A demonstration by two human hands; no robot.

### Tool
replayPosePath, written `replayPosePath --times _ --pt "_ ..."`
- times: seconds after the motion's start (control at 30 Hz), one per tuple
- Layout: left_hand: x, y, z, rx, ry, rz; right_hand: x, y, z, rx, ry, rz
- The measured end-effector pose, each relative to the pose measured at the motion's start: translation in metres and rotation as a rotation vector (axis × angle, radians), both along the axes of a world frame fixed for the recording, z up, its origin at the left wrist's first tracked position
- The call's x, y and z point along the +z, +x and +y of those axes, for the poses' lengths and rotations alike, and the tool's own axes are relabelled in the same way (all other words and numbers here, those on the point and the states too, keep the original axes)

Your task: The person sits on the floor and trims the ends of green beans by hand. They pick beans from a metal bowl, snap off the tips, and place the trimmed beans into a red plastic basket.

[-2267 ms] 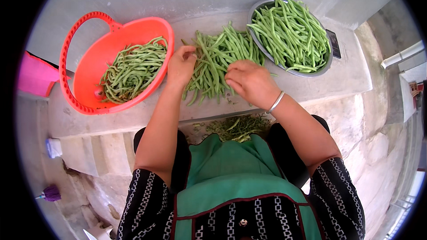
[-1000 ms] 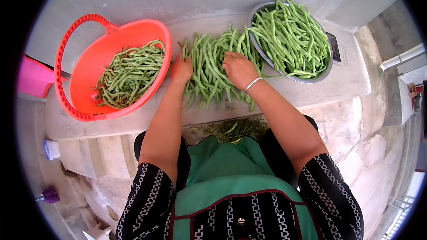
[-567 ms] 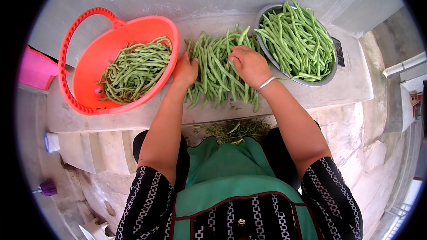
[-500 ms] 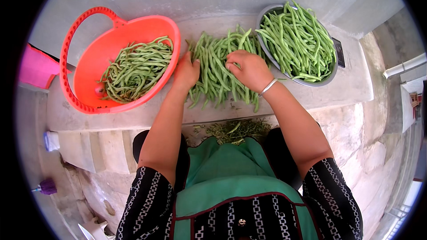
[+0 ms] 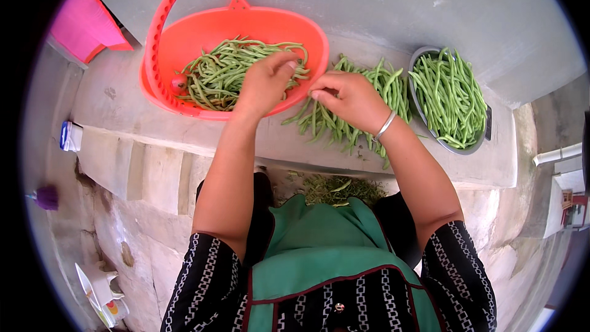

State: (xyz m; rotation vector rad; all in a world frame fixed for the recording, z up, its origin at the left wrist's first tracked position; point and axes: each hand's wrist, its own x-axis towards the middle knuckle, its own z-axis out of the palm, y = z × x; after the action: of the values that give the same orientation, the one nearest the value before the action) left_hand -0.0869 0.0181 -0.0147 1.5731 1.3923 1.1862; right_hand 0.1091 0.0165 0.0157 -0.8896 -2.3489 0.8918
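My left hand [image 5: 268,81] is over the right side of a red plastic basket [image 5: 279,21], fingers and thumb drawn together; what they hold, if anything, is hidden. Under it in the basket lie long green beans [image 5: 218,71], some browned, and a small round reddish thing [image 5: 179,83]. My right hand [image 5: 353,99], with a silver bangle on the wrist, is at the basket's right rim. Its thumb and fingers are pinched, on something too small to name. Just behind that hand, a loose heap of green beans [image 5: 393,89] is spread on the concrete ledge [image 5: 270,141].
Right of the heap stands a grey bowl [image 5: 422,107] piled with green beans [image 5: 452,92], a dark flat object [image 5: 488,123] beside it. Bean scraps [image 5: 332,189] lie below the ledge in front of me. A wall [image 5: 381,6] rises behind; a pink item [image 5: 89,18] is far left.
The view has shifted left, so basket and bowl appear farther right. My left hand has gone from the heap's edge to over the basket; my right hand has moved left to its rim.
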Motion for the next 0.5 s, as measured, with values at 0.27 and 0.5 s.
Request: replayPosePath --times 0.27,0.5 --pt "0.018 -0.105 0.002 0.318 0.049 -0.216 0.005 -0.128 0.057 0.223 0.068 -0.248" --pt "0.0 -0.125 0.02 0.358 -0.054 -0.171 -0.066 -0.22 0.114 0.061 0.276 -0.721"
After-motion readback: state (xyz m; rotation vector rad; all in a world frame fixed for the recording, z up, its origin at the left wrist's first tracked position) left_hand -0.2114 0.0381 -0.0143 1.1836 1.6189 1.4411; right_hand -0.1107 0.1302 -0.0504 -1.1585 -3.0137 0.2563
